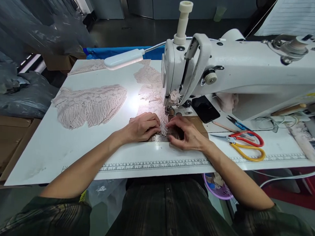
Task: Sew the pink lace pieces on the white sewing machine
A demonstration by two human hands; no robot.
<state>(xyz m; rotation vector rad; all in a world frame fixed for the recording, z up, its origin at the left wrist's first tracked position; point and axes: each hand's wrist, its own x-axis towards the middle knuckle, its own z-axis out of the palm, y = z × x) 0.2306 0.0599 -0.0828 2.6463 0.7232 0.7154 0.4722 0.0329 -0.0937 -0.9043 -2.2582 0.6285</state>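
A strip of pale pink lace [163, 122] runs under the presser foot [170, 111] of a white sewing machine [171, 73]. My left hand [144, 127] presses on the lace from the left, its fingers curled and drawn together at the near end. On the other side, my right hand [188, 133] has thumb and forefinger bent in at the lace's right edge, just in front of the foot. Their exact hold on the fabric is partly hidden. More joined lace [150, 74] trails behind the needle area, lit by a white lamp [124, 59].
A stack of lace pieces [90, 103] lies on the white table [74, 142] to the left. Right of the hands are a black phone [205, 109], red-and-yellow scissors [239, 139] and blue-handled tweezers [238, 124]. A printed ruler [150, 166] follows the front edge; a purple basket [219, 192] stands below.
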